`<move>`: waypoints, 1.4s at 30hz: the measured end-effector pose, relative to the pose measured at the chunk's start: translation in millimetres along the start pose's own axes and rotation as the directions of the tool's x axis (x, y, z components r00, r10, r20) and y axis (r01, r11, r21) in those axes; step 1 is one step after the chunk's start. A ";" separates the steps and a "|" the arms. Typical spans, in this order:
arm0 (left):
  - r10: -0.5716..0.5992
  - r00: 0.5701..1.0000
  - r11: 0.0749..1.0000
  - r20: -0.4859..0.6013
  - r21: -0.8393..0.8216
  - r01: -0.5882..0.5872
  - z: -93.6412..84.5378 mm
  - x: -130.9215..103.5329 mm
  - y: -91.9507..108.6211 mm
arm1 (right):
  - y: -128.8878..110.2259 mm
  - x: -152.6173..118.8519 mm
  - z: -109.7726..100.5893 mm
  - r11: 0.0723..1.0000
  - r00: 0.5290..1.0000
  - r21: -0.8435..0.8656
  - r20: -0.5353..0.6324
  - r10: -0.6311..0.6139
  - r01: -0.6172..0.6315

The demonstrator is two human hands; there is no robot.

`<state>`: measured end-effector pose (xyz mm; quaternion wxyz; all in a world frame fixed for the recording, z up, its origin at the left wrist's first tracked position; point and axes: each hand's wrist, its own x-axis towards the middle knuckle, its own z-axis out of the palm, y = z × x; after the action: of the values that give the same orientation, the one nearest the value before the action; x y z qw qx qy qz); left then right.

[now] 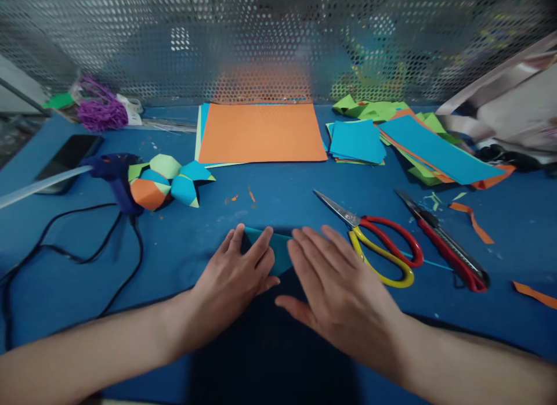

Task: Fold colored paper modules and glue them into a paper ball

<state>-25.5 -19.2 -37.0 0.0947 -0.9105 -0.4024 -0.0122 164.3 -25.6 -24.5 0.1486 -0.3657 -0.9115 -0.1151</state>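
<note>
Blue paper (pixel 282 255) at the near middle

In my head view, my left hand (pixel 238 268), fingers spread, rests on the paper's left part, upon the bench (pixel 278 202). My right hand (pixel 335 283), flat with fingers together, covers its right end. Scissors (pixel 355 221) lie just right; a glue gun (pixel 115 168), far left.
</note>
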 end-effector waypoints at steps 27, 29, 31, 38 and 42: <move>0.090 0.987 0.990 -0.130 -0.097 -0.103 -3.5 2.9 2.4 | -2.6 -20.8 24.4 0.997 0.993 -0.076 0.116 0.002 0.007; 0.191 0.975 0.960 -0.117 -0.185 -0.210 1.5 5.5 8.6 | -3.3 -21.6 26.1 0.996 0.996 -0.084 0.093 -0.012 0.019; 0.199 0.973 0.953 -0.119 -0.210 -0.220 8.2 7.7 12.5 | -3.2 -22.3 26.8 0.995 0.996 -0.091 0.089 -0.020 0.028; 0.070 0.996 0.997 -0.058 -0.024 -0.072 13.7 4.3 7.6 | 0.8 -22.8 24.8 0.995 0.992 -0.090 0.121 -0.041 0.052; -0.024 0.994 0.999 -0.107 0.028 0.027 17.1 -4.0 1.2 | 1.2 -23.3 24.9 0.995 0.993 -0.087 0.112 -0.033 0.043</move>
<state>-28.2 -19.8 -54.3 0.1293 -0.9019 -0.4083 -0.0562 176.5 -31.5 -55.8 0.0791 -0.3606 -0.9190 -0.1383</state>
